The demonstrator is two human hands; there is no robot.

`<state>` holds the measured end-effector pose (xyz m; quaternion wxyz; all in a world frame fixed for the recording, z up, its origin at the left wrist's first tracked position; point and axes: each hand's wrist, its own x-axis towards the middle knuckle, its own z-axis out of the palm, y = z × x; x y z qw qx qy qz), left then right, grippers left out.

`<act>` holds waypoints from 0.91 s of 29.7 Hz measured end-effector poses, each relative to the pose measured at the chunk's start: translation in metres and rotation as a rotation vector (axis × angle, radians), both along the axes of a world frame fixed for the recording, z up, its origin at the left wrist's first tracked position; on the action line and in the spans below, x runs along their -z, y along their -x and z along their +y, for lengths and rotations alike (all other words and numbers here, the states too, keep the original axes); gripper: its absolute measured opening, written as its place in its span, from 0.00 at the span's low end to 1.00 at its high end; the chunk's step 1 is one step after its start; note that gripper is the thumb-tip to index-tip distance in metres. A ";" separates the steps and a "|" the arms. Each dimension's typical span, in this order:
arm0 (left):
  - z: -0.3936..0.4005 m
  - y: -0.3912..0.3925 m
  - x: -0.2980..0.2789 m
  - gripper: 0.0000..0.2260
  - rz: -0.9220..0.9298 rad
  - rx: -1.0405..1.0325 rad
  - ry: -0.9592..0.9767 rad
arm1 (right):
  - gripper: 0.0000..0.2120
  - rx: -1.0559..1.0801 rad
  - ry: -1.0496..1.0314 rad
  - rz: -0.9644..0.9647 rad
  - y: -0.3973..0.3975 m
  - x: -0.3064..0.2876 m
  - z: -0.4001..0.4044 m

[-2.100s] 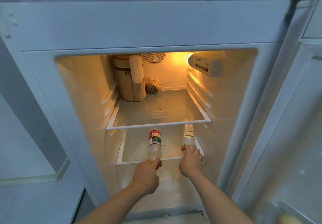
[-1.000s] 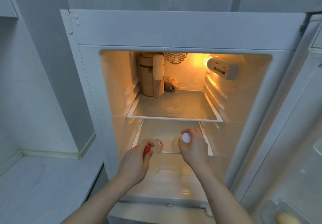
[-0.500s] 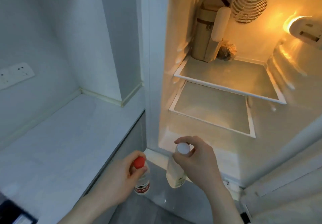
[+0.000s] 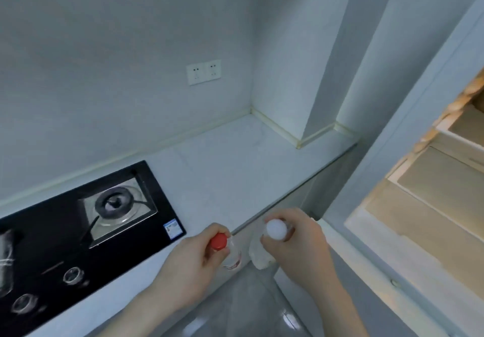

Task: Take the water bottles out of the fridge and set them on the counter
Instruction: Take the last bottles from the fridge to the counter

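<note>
My left hand (image 4: 192,266) grips a clear water bottle with a red cap (image 4: 219,241) by its neck, held over the front edge of the white counter (image 4: 235,169). My right hand (image 4: 298,245) grips a second bottle with a white cap (image 4: 276,229) by its top; this one hangs just off the counter's edge, above the floor. Both bottles are upright and seen from above, their bodies partly hidden by my fingers. The open fridge (image 4: 429,205) is at the right, its lit shelves showing.
A black gas hob (image 4: 78,226) with a burner and knobs is set in the counter at the left. A double wall socket (image 4: 203,72) is on the back wall. A wall column stands at the counter's far right corner. Grey floor lies below.
Both hands lifted the bottles off the lower fridge shelf and carried them out to the left. My view swung from the fridge interior to the counter and hob.
</note>
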<state>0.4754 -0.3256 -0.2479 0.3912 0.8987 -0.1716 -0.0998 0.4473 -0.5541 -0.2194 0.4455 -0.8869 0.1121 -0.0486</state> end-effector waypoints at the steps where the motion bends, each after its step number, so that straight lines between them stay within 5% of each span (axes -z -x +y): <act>1: 0.021 0.007 -0.002 0.06 -0.005 -0.037 -0.007 | 0.16 -0.029 -0.018 -0.003 0.000 0.000 0.021; 10: 0.173 0.075 -0.006 0.07 -0.002 -0.336 -0.023 | 0.16 -0.292 -0.082 -0.019 0.012 0.010 0.175; 27: 0.299 0.194 -0.015 0.06 -0.027 -1.063 -0.004 | 0.13 -1.049 -0.073 0.019 -0.015 0.001 0.376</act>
